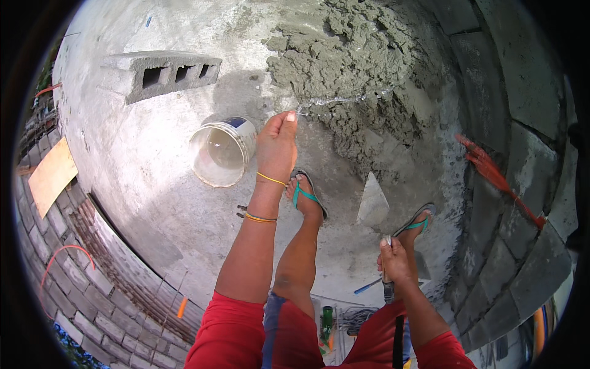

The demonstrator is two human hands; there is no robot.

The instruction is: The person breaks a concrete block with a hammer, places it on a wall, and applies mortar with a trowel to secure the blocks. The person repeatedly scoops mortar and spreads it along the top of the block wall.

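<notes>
My left hand (278, 142) is closed beside the white bucket (246, 133), thumb on top; whatever its fingers hold is hidden. From near its fingertips a thin stream of water (335, 100) runs through the air to the right, over a heap of wet grey mortar (359, 58). Lower right, my right hand (398, 265) is wrapped around the handle of a pointing trowel (373, 204). Its mortar-coated blade points away from me, near the heap's close edge. Cloudy liquid shows inside the bucket.
A hollow concrete block (163, 74) lies at the far left. A block wall (491, 252) with red-orange strapping (491, 169) rises on the right. My sandaled feet (304, 194) stand near the mortar. A green bottle (326, 323) and coiled wire (356, 318) lie behind me.
</notes>
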